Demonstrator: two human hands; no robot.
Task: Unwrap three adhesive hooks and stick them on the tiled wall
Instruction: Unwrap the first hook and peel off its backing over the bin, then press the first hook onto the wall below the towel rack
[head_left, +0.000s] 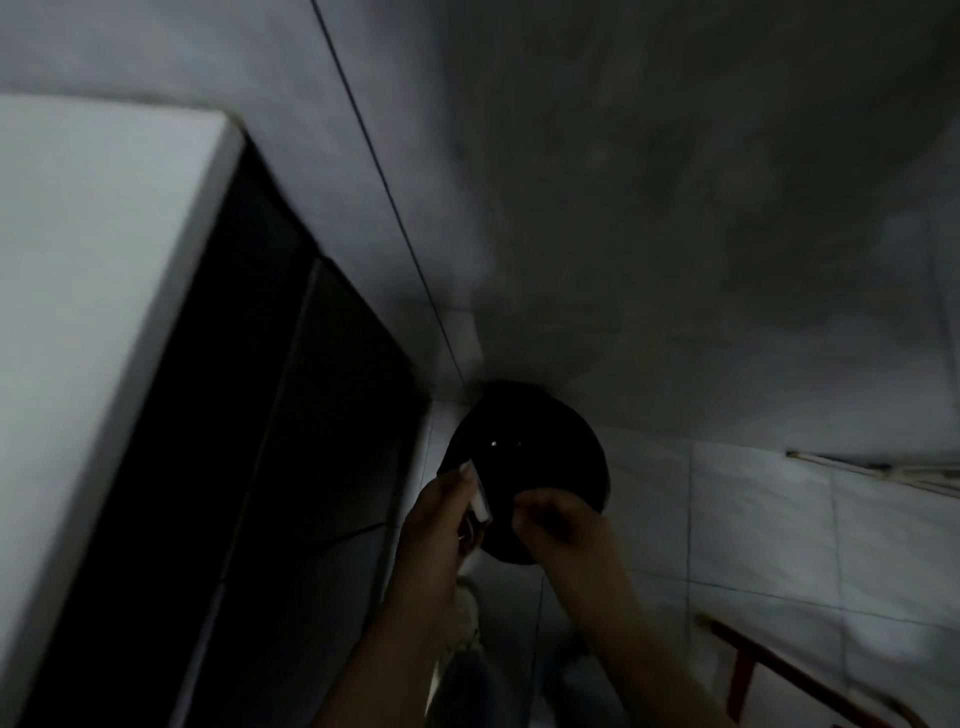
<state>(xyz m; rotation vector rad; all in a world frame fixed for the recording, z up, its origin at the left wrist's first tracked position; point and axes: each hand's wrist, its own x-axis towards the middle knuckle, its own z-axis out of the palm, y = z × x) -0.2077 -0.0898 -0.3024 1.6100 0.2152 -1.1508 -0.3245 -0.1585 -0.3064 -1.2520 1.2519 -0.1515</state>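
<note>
Dimly, left hand (441, 514) pinches white hook (480, 501).

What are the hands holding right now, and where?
Left hand pinches a small white piece at its lower end. Right hand is curled; whether it holds anything cannot be told.

dim, underexposed | brightest at left edge | motion blur throughout | wide-angle bending at edges
</note>
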